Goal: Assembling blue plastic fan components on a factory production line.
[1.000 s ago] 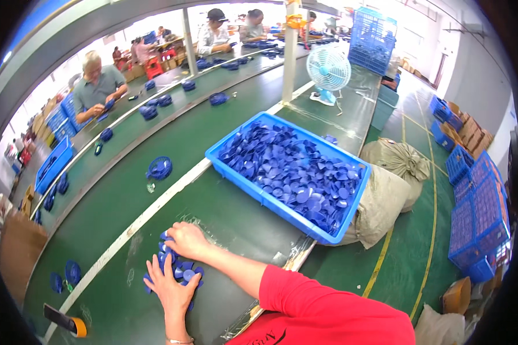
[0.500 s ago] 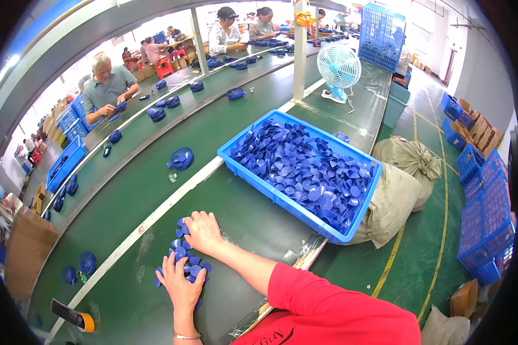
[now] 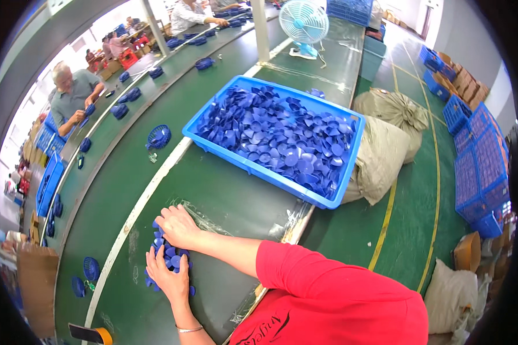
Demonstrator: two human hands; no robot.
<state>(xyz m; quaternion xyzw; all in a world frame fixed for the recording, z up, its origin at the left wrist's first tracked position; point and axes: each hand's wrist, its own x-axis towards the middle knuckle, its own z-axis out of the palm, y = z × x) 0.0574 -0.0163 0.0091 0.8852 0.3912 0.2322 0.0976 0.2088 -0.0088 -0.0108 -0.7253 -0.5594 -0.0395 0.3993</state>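
A small heap of blue curved plastic pieces [image 3: 172, 257] lies on the green work surface between my hands. My left hand [image 3: 168, 277], a bracelet at its wrist, rests against the heap's near side, fingers spread and thumb apart. Across the far side reaches my right hand [image 3: 180, 227], its fingers bent down at the pieces and their tips partly hidden. Neither hand shows a piece lifted off the surface. Beyond them stands a large blue tray [image 3: 259, 170] filled with many pieces of the same kind.
Round blue baskets [image 3: 159, 137] sit on the green conveyor belt [image 3: 126, 167] at left. A light-blue fan [image 3: 304, 26] stands behind the tray, and tied sacks [image 3: 380, 152] lean at its right. A phone-like dark object with an orange roll [image 3: 103, 336] is at lower left. A co-worker [image 3: 72, 95] sits opposite.
The view has shifted, so the tray and belt appear moved left and up. My right hand has drawn closer to my left, its fingers more bent over the heap.
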